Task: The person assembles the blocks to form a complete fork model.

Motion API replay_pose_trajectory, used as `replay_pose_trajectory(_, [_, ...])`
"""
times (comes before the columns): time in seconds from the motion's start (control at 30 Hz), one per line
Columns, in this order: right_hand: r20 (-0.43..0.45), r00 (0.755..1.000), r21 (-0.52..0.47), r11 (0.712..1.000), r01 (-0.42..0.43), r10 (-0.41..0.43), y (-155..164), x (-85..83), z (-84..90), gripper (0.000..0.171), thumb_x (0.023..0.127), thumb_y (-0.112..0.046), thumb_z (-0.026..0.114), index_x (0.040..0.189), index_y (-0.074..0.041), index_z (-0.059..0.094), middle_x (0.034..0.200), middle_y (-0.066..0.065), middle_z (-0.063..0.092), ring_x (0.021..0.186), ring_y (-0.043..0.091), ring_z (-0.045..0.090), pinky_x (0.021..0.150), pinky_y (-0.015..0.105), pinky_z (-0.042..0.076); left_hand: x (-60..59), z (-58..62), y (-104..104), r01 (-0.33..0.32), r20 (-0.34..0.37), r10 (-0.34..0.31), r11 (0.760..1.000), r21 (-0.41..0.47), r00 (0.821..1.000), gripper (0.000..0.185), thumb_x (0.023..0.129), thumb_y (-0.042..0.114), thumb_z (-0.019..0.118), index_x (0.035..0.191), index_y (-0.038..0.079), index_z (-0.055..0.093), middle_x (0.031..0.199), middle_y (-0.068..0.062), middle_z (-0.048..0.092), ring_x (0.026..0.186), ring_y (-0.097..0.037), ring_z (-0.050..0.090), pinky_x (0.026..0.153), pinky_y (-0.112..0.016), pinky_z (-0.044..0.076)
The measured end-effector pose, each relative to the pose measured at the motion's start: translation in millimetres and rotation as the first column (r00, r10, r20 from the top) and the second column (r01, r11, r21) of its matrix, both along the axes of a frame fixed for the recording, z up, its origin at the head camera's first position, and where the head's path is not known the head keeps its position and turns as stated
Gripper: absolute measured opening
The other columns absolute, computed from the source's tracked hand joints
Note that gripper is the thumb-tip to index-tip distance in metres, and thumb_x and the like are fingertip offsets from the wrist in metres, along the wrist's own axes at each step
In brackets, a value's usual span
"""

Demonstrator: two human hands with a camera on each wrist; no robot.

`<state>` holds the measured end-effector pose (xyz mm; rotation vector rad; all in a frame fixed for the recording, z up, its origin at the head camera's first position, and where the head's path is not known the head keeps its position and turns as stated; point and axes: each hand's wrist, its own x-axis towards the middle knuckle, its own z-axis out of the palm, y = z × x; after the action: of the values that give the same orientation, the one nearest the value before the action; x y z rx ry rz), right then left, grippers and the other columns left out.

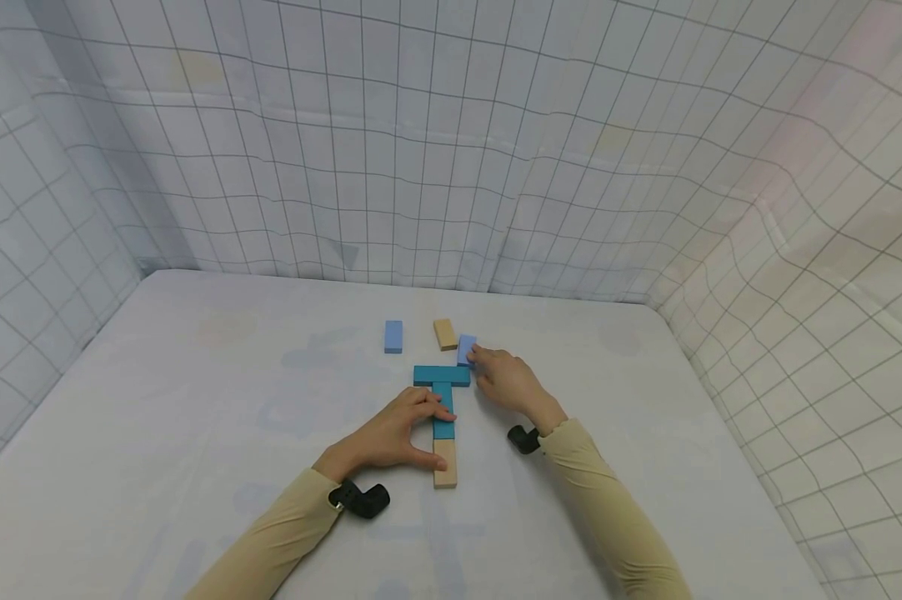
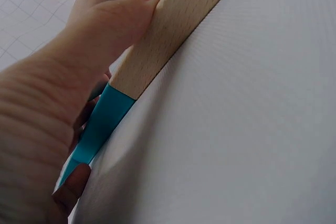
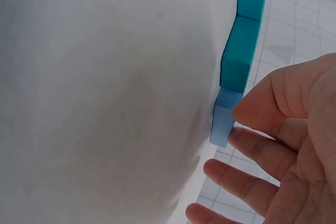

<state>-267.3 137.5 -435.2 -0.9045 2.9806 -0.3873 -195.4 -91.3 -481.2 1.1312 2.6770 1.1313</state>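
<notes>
In the head view, a teal block [image 1: 443,410] and a plain wooden block [image 1: 445,475] lie end to end beneath a crosswise teal block [image 1: 442,376], making a T shape. My left hand [image 1: 391,433] spans the upright part, its thumb [image 2: 139,6] resting on the wooden block and its fingers over the teal one. A smaller light blue block [image 3: 223,121] meets the end of a teal block in the right wrist view. The thumb and index finger of my right hand [image 1: 509,381] pinch at it, while the other fingers spread beyond.
Behind the T, a second light blue block [image 1: 393,337] lies to the left and a small wooden block [image 1: 445,334] sits near the right-hand blue one. White cloth covers the table [image 1: 196,400]. Grid-patterned curtains [image 1: 421,142] surround its back and sides.
</notes>
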Motion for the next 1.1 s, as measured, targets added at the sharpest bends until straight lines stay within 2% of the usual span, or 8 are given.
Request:
replay_pose_trajectory(0.23, [-0.013, 1.000, -0.004, 1.000, -0.005, 0.005, 0.1, -0.2, -1.0, 0.048, 0.089, -0.010, 0.056, 0.135, -0.003, 0.046, 0.137, 0.010, 0.048, 0.121, 0.030, 0.049, 0.096, 0.044, 0.042, 0.1, 0.1, -0.4, 0.004, -0.014, -0.004, 1.000, 0.008, 1.000, 0.063, 0.069, 0.060, 0.071, 0.121, 0.025, 0.059, 0.130, -0.002, 0.044, 0.129, -0.023, 0.032, 0.104, -0.047, 0.031])
replay_pose_trajectory(0.73, [-0.005, 1.000, -0.004, 1.000, -0.001, 0.001, 0.4, 1.5, -0.2, 0.048, 0.089, -0.011, 0.057, 0.135, -0.004, 0.046, 0.138, 0.010, 0.047, 0.122, 0.029, 0.048, 0.097, 0.043, 0.042, 0.9, 1.8, 0.1, -0.003, 0.024, 0.003, 1.000, 0.000, 1.000, 0.065, 0.068, 0.061, 0.071, 0.122, 0.026, 0.059, 0.130, 0.000, 0.043, 0.131, -0.021, 0.029, 0.106, -0.045, 0.030])
replay_pose_trajectory(1.1, [0.007, 1.000, -0.015, 1.000, -0.005, 0.006, 1.4, 2.2, -1.2, 0.047, 0.089, -0.012, 0.057, 0.135, -0.006, 0.048, 0.139, 0.010, 0.045, 0.122, 0.030, 0.047, 0.096, 0.045, 0.042, 0.8, 1.9, 0.0, 0.001, 0.002, -0.001, 1.000, 0.010, 1.000, 0.064, 0.069, 0.059, 0.071, 0.121, 0.025, 0.060, 0.130, -0.002, 0.044, 0.130, -0.024, 0.031, 0.104, -0.047, 0.031])
